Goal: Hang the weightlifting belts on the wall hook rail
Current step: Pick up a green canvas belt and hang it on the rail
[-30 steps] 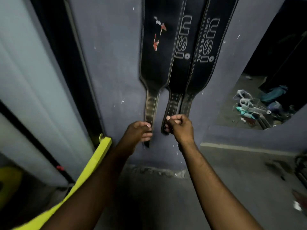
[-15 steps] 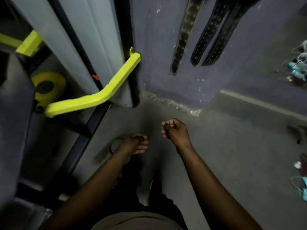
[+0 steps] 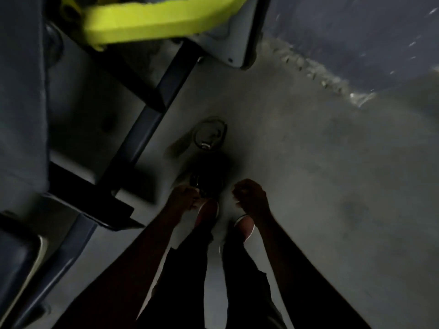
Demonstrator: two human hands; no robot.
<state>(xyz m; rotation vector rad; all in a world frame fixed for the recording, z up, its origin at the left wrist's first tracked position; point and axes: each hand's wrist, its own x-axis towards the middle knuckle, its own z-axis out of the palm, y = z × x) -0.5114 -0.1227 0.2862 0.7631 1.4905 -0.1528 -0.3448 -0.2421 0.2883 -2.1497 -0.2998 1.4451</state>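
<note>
Centre: belt (image 3: 206,162) on floor (image 3: 320,174), likely stiff, heavy; grasp near buckle (image 3: 205,145); left hand (image 3: 183,198) grip unclear; right hand (image 3: 249,198) curled, empty.

The head view looked down on a grey floor (image 3: 320,186), where a dark belt (image 3: 209,148) lay beside a black frame beam (image 3: 152,98) under a yellow bar (image 3: 154,22). The left hand (image 3: 183,198) was at the belt's near end, its grip blurred; the right hand (image 3: 249,198) hung curled and empty.

The hands have left the hung belts, now out of view, and dropped toward the floor (image 3: 308,174). The left hand (image 3: 183,197) reaches a dark belt (image 3: 209,172) lying there, and the right hand (image 3: 250,198) is fisted alongside.
</note>
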